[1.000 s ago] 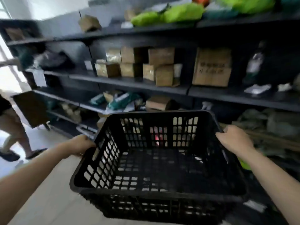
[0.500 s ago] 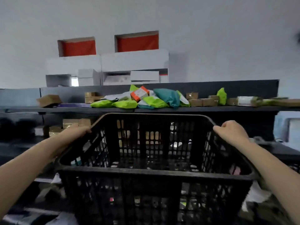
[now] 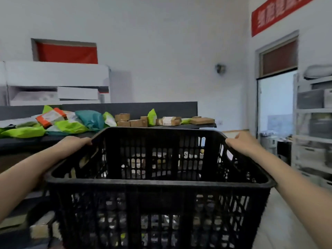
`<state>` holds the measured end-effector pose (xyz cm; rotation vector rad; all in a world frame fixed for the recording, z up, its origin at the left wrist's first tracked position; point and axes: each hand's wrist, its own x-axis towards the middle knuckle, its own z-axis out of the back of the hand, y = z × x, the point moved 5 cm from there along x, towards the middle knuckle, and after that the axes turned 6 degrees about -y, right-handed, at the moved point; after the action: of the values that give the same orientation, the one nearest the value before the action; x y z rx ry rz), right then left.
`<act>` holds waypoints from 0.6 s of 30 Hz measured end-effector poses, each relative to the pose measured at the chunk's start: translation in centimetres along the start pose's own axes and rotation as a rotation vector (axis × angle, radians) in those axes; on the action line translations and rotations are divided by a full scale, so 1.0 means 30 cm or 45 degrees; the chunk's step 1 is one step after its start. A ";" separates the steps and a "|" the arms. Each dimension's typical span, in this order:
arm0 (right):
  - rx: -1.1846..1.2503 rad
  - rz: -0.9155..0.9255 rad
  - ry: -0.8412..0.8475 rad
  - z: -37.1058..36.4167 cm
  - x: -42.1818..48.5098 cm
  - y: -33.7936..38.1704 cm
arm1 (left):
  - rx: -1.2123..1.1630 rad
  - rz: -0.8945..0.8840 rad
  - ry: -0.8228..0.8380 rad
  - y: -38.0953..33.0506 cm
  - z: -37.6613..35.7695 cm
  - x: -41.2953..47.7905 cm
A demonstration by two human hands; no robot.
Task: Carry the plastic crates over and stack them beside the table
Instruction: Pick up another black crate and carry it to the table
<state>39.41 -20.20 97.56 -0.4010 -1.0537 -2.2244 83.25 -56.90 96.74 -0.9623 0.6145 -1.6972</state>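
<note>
A black plastic crate [image 3: 158,184] with lattice walls fills the lower middle of the head view, held up in the air and empty. My left hand [image 3: 73,143] grips the rim at its far left corner. My right hand [image 3: 242,142] grips the rim at its far right corner. Both forearms run along the crate's sides. The table named in the task cannot be picked out here.
A dark shelving unit [image 3: 125,108] stands ahead and to the left, its top loaded with green and teal parcels [image 3: 68,125] and small cardboard boxes [image 3: 133,121]. A doorway [image 3: 274,105] opens at the right, next to a white rack [image 3: 314,126]. Pale floor [image 3: 280,221] shows at lower right.
The view has risen from the lower shelves to the shelf top and swung right, bringing the doorway and white rack into sight. Both hands keep the same grip on the crate.
</note>
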 end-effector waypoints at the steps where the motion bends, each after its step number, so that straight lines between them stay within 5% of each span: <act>1: -0.020 -0.029 -0.008 0.042 0.030 -0.085 | -0.007 -0.023 0.072 -0.115 -0.081 -0.105; 8: -0.072 -0.237 -0.109 0.290 0.191 -0.626 | -0.013 -0.119 0.292 -0.526 -0.657 -0.290; 18: -0.175 -0.424 -0.218 0.362 0.385 -1.205 | -0.082 -0.189 0.568 -0.789 -1.405 -0.276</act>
<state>6.88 0.63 89.37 -0.5148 -1.1267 -2.6064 36.55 -43.71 89.74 -0.6864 0.9110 -2.0562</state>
